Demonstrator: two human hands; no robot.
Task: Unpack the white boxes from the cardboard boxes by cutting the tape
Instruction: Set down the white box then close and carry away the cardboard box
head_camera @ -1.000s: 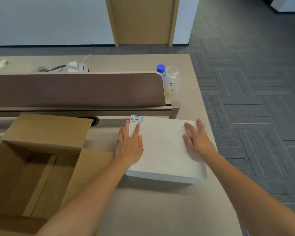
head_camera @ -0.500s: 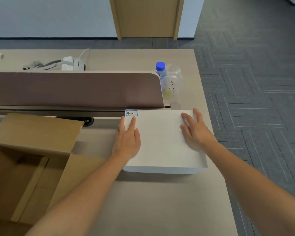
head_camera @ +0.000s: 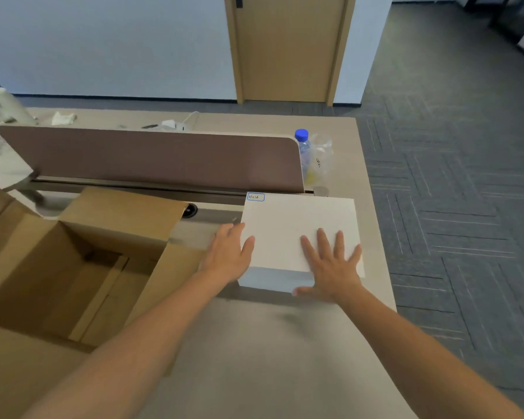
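Both hands on the flat white square box [head_camera: 297,231].
Left hand [head_camera: 229,255] cups its left edge; right hand [head_camera: 333,267] lies splayed on top; the open brown cardboard box [head_camera: 73,267] sits left.

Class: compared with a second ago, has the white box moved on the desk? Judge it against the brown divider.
Yes. The white box has slid away from the person, toward the brown divider; its far edge now sits at the divider's base.

A small blue-bordered label [head_camera: 256,197] on the far left corner of the white box [head_camera: 297,231] reads roughly "H016", handwritten. Print on the plastic bag [head_camera: 319,160] is illegible.
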